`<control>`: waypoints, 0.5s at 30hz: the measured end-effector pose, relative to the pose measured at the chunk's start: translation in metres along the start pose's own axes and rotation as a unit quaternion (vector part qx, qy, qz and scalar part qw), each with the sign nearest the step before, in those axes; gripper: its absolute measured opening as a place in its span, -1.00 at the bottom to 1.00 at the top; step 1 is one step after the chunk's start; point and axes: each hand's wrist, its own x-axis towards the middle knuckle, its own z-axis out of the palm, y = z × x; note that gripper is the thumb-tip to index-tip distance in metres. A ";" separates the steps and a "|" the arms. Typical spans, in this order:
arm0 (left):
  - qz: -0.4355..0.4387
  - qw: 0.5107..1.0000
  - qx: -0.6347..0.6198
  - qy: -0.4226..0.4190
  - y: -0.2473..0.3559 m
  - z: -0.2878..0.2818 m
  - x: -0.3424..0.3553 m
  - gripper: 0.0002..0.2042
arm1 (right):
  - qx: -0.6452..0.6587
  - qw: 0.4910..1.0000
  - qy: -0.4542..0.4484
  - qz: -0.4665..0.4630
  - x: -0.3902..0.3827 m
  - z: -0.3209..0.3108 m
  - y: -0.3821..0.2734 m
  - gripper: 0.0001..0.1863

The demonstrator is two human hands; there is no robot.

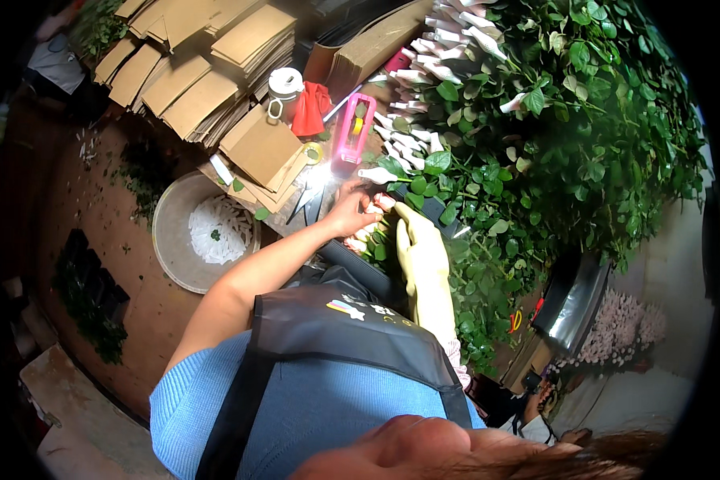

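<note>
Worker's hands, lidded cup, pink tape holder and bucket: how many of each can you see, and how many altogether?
Bare left hand: 1
Gloved right hand: 1
Lidded cup: 1
Pink tape holder: 1
Bucket: 1
Total: 5

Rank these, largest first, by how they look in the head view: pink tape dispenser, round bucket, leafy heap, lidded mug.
1. Leafy heap
2. Round bucket
3. Pink tape dispenser
4. Lidded mug
</note>
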 end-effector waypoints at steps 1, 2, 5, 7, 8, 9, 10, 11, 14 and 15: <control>-0.004 1.000 -0.005 -0.010 0.001 0.000 0.000 -0.62 | -0.030 0.998 -0.018 0.045 0.000 0.001 -0.002 -0.68; -0.007 1.000 -0.010 -0.019 0.002 -0.002 0.001 -0.62 | -0.059 0.994 -0.036 0.090 0.003 0.004 -0.006 -0.66; 0.019 1.000 -0.009 -0.008 0.004 -0.001 0.000 -0.66 | -0.018 0.987 -0.084 0.138 0.011 0.013 0.015 -0.62; 0.052 0.999 -0.006 0.001 0.005 0.000 0.001 -0.67 | 0.094 0.971 -0.120 0.184 0.011 0.013 0.026 -0.61; 0.061 0.998 0.015 -0.013 0.003 0.000 0.001 -0.75 | 0.106 0.972 -0.114 0.175 0.010 0.016 0.033 -0.61; 0.070 0.997 0.028 -0.013 0.002 0.000 -0.001 -0.73 | 0.114 0.970 -0.113 0.181 0.007 0.019 0.037 -0.61; 0.078 0.996 0.039 -0.008 0.006 -0.002 -0.001 -0.68 | 0.120 0.969 -0.115 0.182 0.006 0.018 0.036 -0.60; 0.087 0.995 0.050 -0.003 0.010 -0.003 -0.002 -0.62 | 0.125 0.968 -0.116 0.183 0.006 0.017 0.034 -0.60; 0.115 0.989 0.085 -0.023 0.014 -0.001 -0.002 -0.55 | -0.016 0.988 -0.116 0.105 0.005 0.010 0.027 -0.58; 0.115 0.987 0.104 -0.045 0.023 -0.004 -0.003 -0.57 | -0.088 0.989 -0.104 0.065 0.004 0.006 0.025 -0.58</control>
